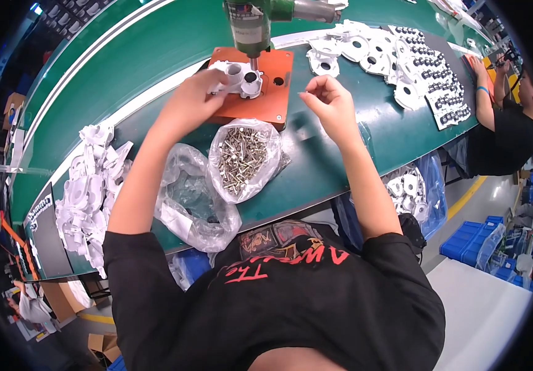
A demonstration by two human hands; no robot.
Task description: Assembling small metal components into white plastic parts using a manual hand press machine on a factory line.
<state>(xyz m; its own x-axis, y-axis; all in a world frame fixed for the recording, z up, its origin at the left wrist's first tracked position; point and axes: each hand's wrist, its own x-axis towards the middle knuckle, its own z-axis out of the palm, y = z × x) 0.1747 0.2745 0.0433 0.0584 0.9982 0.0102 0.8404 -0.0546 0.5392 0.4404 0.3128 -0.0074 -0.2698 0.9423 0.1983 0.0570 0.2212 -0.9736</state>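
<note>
A white plastic housing [236,77] with round openings, one of them dark inside, sits on an orange fixture plate [272,102]. My left hand [195,96] grips the housing's left side between thumb and fingers. Just above the housing stands the metal tip of a green machine head [251,28]. To the right of the plate, my right hand [331,105] is raised with thumb and forefinger pinched; anything between them is too small to make out. Below the plate lies an open clear bag of screws [241,162].
A crumpled clear bag [186,204] lies beside the screws. White parts [87,191] are heaped at left; white covers [371,52] and rows of parts with black pieces [436,80] lie at right. A blue-lined bin [424,191] stands below the edge. A co-worker [504,133] sits at far right.
</note>
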